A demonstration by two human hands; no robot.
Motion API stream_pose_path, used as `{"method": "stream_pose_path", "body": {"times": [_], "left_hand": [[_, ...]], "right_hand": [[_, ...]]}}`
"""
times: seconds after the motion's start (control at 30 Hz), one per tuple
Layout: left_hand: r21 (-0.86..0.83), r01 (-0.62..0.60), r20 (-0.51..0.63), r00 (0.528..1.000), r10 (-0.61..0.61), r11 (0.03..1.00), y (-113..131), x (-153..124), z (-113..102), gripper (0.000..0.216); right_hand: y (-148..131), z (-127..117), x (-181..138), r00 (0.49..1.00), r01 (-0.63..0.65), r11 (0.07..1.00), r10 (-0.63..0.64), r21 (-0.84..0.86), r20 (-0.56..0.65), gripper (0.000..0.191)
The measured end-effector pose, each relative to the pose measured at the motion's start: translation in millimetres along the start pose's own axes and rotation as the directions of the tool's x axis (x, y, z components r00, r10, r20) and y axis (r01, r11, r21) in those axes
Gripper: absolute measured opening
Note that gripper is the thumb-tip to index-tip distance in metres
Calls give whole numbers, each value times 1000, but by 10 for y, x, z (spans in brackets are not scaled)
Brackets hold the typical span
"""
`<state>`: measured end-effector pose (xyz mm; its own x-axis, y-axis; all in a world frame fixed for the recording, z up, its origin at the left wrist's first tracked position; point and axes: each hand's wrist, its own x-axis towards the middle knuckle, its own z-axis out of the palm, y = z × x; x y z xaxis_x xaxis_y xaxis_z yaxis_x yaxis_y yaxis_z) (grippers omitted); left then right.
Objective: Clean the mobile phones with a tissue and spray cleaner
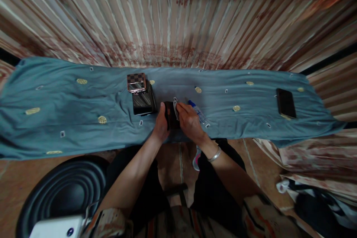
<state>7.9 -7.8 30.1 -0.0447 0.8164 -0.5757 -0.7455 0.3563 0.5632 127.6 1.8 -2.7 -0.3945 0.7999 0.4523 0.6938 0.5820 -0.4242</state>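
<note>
My left hand [160,123] grips a small dark wallet-like case [170,114], held upright over the blue-grey cloth [69,119]. My right hand [189,121] is closed on a small white cloth or paper [175,106] and presses it against the case's right side. A silver bracelet [214,155] circles my right wrist. A clear pen-like tube with a blue cap [198,112] lies just right of my hands. A stack of dark wallets or cases [142,98] with a checkered one on top [136,81] sits just left of them.
A black phone [286,103] lies on the cloth at the far right. A striped curtain [178,15] hangs behind. A black round tub [64,191] stands on the floor at lower left, with a white box [55,227] by it. Clothes are heaped at lower right [312,193].
</note>
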Motion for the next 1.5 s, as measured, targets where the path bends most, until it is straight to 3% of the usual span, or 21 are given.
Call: {"method": "stream_pose_path", "body": {"times": [0.3, 0.87, 1.03, 1.17, 1.3, 1.5], "left_hand": [[-31, -29, -7, 1000, 29, 999, 73, 45, -11, 48], [-22, -44, 48, 998, 45, 999, 154, 173, -53, 58], [-27, 3, 82, 997, 0, 1000, 157, 201, -66, 61], [-54, 14, 33, 999, -13, 998, 152, 196, -31, 60], [-65, 4, -5, 1000, -4, 998, 142, 193, -11, 60], [-19, 10, 61, 998, -9, 1000, 89, 196, -124, 59]], "right_hand": [[-113, -110, -66, 996, 38, 999, -38, -5, 75, 42], [-163, -119, -256, 987, 129, 991, -126, -27, 104, 40], [-175, -123, -243, 978, 202, 977, -198, -72, 62, 38], [-192, -134, -205, 977, 212, 973, -210, -94, 32, 36], [-228, -129, -164, 980, 193, 980, -191, -40, 56, 36], [-303, -106, -117, 975, 206, 978, -202, -30, 90, 37]]}}
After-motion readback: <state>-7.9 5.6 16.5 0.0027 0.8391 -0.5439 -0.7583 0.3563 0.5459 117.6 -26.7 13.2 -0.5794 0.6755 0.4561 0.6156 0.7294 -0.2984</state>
